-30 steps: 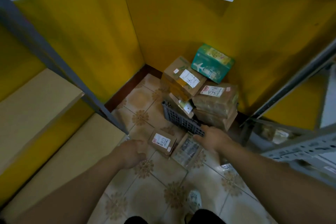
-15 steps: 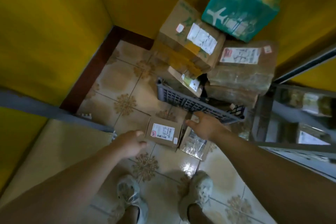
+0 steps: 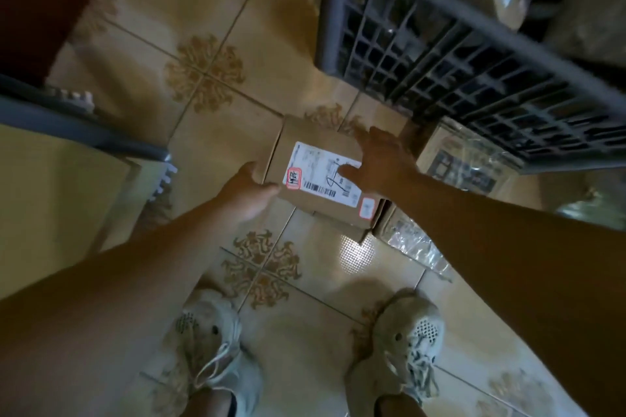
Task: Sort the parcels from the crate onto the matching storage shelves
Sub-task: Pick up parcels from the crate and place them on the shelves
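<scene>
A small brown cardboard parcel (image 3: 305, 149) with a white shipping label and red stickers lies on the tiled floor in front of my feet. My left hand (image 3: 249, 191) grips its near left edge, thumb on top by the label's corner. My right hand (image 3: 379, 162) lies over its right side, thumb pressed on the label and fingers curled over the far edge. To the right of it lies a flat parcel in clear plastic wrap (image 3: 460, 173), partly under my right forearm. The dark grey lattice crate (image 3: 423, 54) stands just beyond, with parcels inside it only dimly seen.
A grey shelf post and its foot (image 3: 101, 135) stand at the left, with a pale shelf board (image 3: 50, 206) beside it. A dark red skirting (image 3: 37, 0) runs at the upper left. My two light shoes (image 3: 216, 342) stand on the patterned tiles below the parcel.
I have bent down much closer to the floor. Both hands have closed in on the small labelled parcel; the right hand has left the crate's rim and now lies on the parcel.
</scene>
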Demonstrator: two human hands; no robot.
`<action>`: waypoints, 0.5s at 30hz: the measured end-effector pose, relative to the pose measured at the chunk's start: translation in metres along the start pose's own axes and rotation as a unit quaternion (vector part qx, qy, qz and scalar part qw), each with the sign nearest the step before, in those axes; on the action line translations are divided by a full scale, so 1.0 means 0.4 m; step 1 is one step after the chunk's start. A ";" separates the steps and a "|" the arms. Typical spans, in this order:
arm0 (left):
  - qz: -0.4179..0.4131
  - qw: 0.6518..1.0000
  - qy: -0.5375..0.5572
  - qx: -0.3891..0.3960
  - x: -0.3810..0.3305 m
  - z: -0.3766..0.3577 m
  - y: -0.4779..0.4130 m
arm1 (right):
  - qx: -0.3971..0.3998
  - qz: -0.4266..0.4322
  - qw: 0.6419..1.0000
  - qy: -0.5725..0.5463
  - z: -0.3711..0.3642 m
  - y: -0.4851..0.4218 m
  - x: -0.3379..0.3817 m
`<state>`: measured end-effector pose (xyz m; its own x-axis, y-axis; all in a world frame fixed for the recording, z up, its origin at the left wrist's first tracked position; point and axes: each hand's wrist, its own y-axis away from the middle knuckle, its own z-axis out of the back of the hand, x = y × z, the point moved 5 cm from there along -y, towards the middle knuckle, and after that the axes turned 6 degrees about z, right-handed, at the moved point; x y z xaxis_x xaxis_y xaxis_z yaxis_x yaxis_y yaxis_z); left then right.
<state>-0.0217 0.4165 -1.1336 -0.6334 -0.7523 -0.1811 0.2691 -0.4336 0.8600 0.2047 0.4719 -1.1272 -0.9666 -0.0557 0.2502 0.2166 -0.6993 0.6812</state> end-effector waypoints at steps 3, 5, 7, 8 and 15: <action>-0.012 0.999 0.040 0.026 0.031 -0.049 -0.077 | -0.016 0.004 1.000 0.009 -0.035 -0.041 -0.016; -0.006 0.997 0.066 0.027 0.057 -0.065 -0.106 | -0.021 0.000 1.000 0.000 -0.033 -0.042 -0.020; 0.013 0.996 0.082 0.025 0.049 -0.054 -0.074 | -0.024 -0.023 0.999 -0.024 -0.018 -0.027 -0.030; 0.023 0.996 0.080 0.025 0.044 -0.047 -0.054 | -0.029 -0.043 0.998 -0.047 -0.010 -0.015 -0.040; 0.001 1.000 0.021 0.014 -0.014 -0.037 -0.015 | -0.112 -0.224 0.922 -0.294 -0.022 0.108 -0.176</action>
<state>-0.0090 0.4159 -1.1450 -0.6022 -0.7733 -0.1983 0.2503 -0.4188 0.8729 0.2810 0.4392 -1.1215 -0.6969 0.6248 0.3521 -0.2850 -0.6918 0.6635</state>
